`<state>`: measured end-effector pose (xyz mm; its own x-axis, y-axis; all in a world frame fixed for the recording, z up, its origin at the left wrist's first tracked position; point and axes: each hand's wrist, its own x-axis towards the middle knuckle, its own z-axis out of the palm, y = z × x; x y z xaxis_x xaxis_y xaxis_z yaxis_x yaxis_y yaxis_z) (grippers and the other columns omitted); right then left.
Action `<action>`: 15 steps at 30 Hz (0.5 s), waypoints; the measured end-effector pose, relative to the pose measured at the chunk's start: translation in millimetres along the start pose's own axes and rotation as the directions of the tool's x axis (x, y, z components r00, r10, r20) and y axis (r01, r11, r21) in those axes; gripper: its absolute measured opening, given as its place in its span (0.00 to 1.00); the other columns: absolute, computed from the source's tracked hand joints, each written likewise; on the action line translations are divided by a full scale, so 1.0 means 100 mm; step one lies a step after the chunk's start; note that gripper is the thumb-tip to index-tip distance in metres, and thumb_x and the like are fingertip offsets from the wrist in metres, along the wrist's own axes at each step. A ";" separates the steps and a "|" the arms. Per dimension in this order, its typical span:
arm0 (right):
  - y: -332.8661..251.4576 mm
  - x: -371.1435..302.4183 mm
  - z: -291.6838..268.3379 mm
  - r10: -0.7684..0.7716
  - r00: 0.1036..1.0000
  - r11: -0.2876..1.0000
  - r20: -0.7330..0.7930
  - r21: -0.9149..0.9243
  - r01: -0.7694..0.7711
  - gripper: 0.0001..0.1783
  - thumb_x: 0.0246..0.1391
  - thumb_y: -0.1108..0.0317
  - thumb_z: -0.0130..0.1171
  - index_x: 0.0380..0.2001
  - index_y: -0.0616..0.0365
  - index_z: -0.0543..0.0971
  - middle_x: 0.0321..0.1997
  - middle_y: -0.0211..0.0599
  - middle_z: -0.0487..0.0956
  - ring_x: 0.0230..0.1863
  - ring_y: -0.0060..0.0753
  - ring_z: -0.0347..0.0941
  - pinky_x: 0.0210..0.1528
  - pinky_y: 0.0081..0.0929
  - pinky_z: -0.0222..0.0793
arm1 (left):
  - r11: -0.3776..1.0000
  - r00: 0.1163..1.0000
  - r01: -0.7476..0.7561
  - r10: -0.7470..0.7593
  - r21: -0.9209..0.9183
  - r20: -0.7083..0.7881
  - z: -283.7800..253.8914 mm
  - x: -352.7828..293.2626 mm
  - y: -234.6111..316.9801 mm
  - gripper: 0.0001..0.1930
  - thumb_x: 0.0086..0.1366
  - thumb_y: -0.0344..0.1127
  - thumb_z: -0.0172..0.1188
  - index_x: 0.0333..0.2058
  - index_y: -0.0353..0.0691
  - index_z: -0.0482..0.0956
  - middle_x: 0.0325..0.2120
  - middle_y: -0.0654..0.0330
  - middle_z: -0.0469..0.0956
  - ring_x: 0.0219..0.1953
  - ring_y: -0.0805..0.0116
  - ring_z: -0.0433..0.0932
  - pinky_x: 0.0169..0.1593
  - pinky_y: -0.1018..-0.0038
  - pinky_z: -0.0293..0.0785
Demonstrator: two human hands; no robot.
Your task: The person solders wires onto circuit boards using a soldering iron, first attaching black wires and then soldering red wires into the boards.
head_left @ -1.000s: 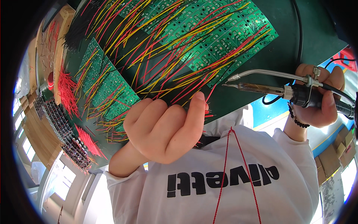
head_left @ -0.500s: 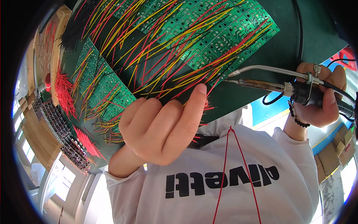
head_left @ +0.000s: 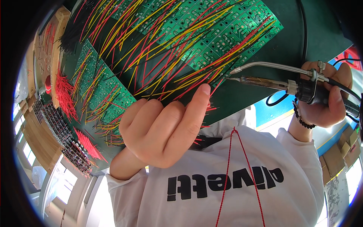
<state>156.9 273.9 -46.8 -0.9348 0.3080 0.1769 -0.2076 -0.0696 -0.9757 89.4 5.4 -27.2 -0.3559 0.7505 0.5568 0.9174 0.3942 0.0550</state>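
A green circuit board (head_left: 227, 34) bristling with red and yellow wires lies on a dark green mat (head_left: 314, 34). My left hand (head_left: 162, 132) is curled in front of the board's near edge, one finger stretched up so its tip touches the wire ends; nothing shows inside it. My right hand (head_left: 325, 98), with a bead bracelet at the wrist, grips a black-handled soldering iron (head_left: 261, 81) with a thin metal feed tube above it. The iron's tip points left at the board's edge, close to my left fingertip.
A second wired green board (head_left: 102, 87) lies to the left. Loose red wires (head_left: 64, 94), black wires (head_left: 75, 34) and a wooden tray (head_left: 56, 56) sit further left, beside rows of small dark parts (head_left: 56, 132). A red string (head_left: 230, 170) hangs over my white shirt.
My left hand has risen toward the board and its extended fingertip now meets the wire ends. The soldering iron has stayed almost where it was.
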 end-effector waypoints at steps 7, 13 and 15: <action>0.00 0.03 -0.03 -0.088 0.994 0.975 0.057 -0.199 0.098 0.18 0.41 0.64 0.41 0.17 0.74 0.68 0.27 0.46 0.68 0.22 0.28 0.66 0.26 0.20 0.66 | 1.000 1.000 0.004 -0.004 -0.008 -0.015 0.01 0.01 0.00 0.11 0.44 0.28 0.59 0.30 0.40 0.80 0.11 0.69 0.53 0.11 0.78 0.49 0.12 0.83 0.46; 0.02 0.02 -0.04 -0.133 0.991 0.961 0.009 -0.244 0.131 0.18 0.40 0.64 0.41 0.16 0.74 0.68 0.26 0.46 0.68 0.21 0.28 0.65 0.25 0.20 0.65 | 1.000 1.000 0.010 -0.010 -0.026 -0.006 0.01 0.00 0.00 0.12 0.42 0.28 0.58 0.31 0.40 0.80 0.11 0.69 0.53 0.11 0.78 0.50 0.12 0.83 0.46; -0.01 0.03 0.03 -0.055 0.998 0.998 0.022 -0.043 0.056 0.18 0.40 0.65 0.41 0.16 0.74 0.68 0.27 0.47 0.68 0.19 0.29 0.65 0.25 0.21 0.65 | 0.999 1.000 0.016 -0.016 -0.032 -0.013 0.02 0.00 0.00 0.13 0.42 0.28 0.59 0.31 0.40 0.80 0.11 0.69 0.53 0.11 0.78 0.50 0.12 0.83 0.46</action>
<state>153.8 272.2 -44.6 -0.9281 0.2906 0.2328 -0.2468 -0.0118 -0.9690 89.0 6.3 -29.3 -0.3685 0.7372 0.5664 0.9168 0.3891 0.0900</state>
